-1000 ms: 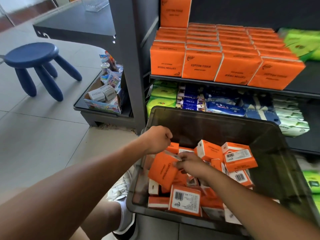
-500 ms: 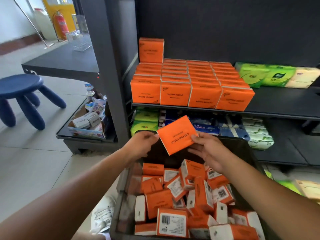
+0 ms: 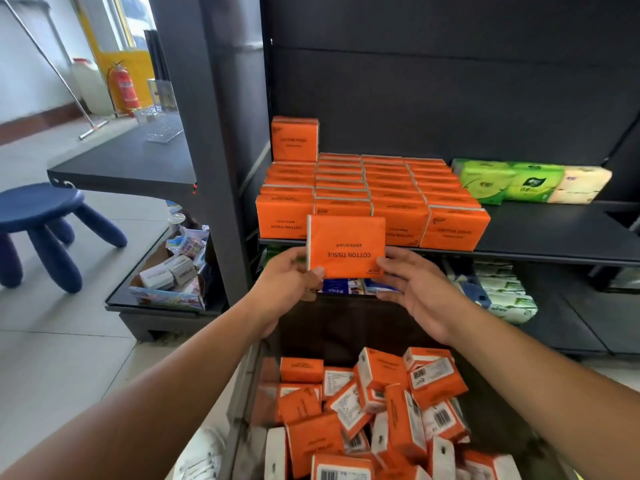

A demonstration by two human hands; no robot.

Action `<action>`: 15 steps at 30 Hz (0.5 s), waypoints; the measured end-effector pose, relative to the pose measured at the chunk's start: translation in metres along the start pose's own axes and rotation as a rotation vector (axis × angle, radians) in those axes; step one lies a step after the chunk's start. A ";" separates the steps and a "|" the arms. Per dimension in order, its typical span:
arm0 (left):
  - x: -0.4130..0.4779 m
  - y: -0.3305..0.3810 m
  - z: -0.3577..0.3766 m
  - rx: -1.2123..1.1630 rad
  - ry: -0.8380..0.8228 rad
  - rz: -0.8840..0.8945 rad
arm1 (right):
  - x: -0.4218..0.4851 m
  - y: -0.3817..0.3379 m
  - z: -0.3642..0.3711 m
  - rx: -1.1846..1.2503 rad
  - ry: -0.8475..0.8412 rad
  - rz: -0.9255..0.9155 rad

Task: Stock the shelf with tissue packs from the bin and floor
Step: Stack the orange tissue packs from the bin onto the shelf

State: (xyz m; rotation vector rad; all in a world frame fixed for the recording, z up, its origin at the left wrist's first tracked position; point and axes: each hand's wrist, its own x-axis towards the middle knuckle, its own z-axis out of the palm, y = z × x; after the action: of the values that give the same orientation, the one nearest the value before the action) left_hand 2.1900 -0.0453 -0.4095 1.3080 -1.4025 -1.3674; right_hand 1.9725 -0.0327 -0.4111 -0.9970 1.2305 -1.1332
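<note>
Head cam: left hand (image 3: 287, 284) and right hand (image 3: 414, 289) pinch a flat orange pack (image 3: 346, 249) at the front edge of the shelf (image 3: 554, 230); open dark board on its right.

The held pack (image 3: 346, 245) is bright orange with dark lettering and a white strip down its left edge. Behind it, the rows of shelf packs (image 3: 398, 188) are the same orange. To their right sit 2 green packs (image 3: 485, 181) and 1 cream pack (image 3: 581, 185). The shelf (image 3: 554, 233) is dark grey. Near, the bin packs (image 3: 381, 410) are orange with white ends and black barcodes on white labels. At left, a navy stool (image 3: 38, 209) stands on pale grey floor (image 3: 52, 358). Far left is a red extinguisher (image 3: 123, 88).
</note>
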 end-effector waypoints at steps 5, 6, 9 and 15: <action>0.005 0.013 -0.005 -0.038 0.025 0.051 | 0.011 -0.033 0.003 -0.133 -0.027 -0.124; 0.006 0.015 -0.006 -0.037 0.028 0.064 | 0.014 -0.040 0.005 -0.143 -0.034 -0.138; 0.014 0.025 -0.009 -0.038 0.037 0.097 | 0.023 -0.058 0.011 -0.150 -0.043 -0.181; 0.035 0.046 -0.022 -0.036 0.104 0.182 | 0.050 -0.089 0.028 -0.207 0.009 -0.251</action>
State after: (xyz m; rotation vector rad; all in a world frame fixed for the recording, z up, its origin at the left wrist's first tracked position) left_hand 2.1977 -0.0880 -0.3658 1.1800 -1.3834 -1.1820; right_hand 1.9910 -0.0980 -0.3307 -1.3331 1.2731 -1.2205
